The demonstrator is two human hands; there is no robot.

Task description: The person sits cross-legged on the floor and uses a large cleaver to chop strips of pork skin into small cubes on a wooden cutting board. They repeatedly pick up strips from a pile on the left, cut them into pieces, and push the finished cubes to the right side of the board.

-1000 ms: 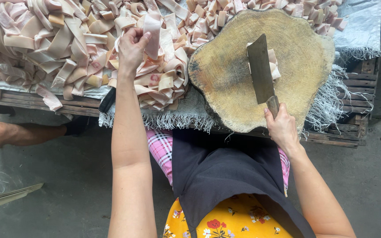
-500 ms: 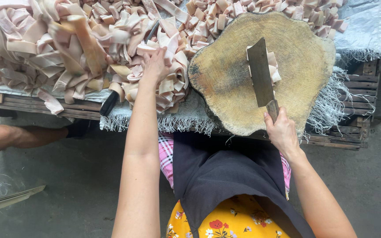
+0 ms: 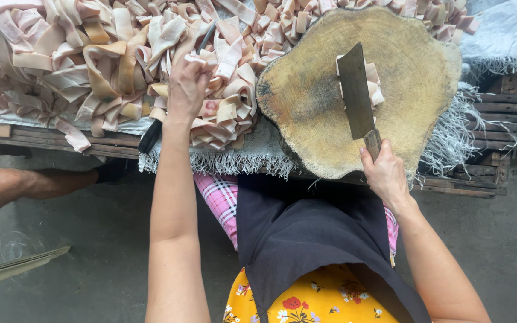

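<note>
Left hand pinches a strip in the pile, upper left. Right hand is clamped on the cleaver, blade resting mid-block. Best lift one strip clear before chopping.

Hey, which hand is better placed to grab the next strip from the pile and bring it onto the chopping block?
Left. The left hand already rests on the pile of pale strips, fingers curled into it, beside the wooden block. The right hand is occupied gripping the cleaver, farther from the pile.
</note>
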